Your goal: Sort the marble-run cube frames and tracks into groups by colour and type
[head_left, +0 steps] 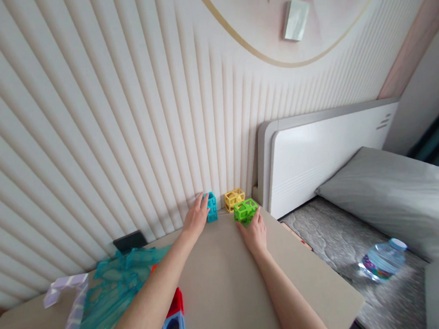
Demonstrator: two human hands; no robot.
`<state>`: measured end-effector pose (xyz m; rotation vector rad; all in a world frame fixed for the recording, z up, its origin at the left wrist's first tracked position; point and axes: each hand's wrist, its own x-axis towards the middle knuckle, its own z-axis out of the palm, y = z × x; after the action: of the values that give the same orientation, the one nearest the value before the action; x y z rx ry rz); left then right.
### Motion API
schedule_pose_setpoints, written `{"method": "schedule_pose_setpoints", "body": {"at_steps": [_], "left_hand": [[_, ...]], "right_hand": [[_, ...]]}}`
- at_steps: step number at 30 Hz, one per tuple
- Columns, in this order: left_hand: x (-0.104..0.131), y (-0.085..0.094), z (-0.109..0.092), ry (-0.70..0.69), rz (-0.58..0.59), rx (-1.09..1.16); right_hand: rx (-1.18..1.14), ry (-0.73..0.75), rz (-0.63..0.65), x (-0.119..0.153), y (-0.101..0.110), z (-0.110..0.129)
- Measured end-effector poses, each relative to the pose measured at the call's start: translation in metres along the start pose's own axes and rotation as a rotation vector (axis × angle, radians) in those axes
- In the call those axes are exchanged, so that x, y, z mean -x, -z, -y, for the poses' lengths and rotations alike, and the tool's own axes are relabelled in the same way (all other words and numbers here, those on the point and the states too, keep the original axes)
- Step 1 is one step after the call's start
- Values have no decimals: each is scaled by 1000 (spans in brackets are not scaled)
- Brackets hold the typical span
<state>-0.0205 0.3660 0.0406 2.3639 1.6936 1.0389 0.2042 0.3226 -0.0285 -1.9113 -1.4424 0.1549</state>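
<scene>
Our right grip clamps green block; left grip touches blue block, can't tell if clamped; we'd best press lightly.

Blue block stands upright near the wall at the back of the desk — tall, cut-out sides. Green block is an open see-through frame lying lengthwise, partly overlapping the yellow block behind it — also a lengthwise open frame. Can't tell if those two touch.

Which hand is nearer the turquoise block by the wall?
Left: the left hand is touching the turquoise block; the right hand is off to that block's right, holding the green block.
</scene>
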Motion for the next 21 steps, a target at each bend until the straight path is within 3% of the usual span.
{"method": "schedule_pose_setpoints", "body": {"at_steps": [4, 8, 10, 15, 18, 21], "left_hand": [[21, 28, -3, -87, -48, -104], [66, 78, 3, -277, -115, -265], [98, 106, 8, -296, -124, -308], [196, 162, 26, -194, -148, -363], [250, 179, 43, -111, -187, -367], [288, 185, 56, -47, -237, -345]], "right_hand": [[-15, 5, -1, -1, -1, -2], [-15, 37, 19, -2, -3, -5], [-23, 71, 10, -2, -5, -7], [-111, 145, -111, 4, -8, -16], [-152, 186, -159, 18, -6, -13], [-197, 274, -138, 46, -5, 10]]}}
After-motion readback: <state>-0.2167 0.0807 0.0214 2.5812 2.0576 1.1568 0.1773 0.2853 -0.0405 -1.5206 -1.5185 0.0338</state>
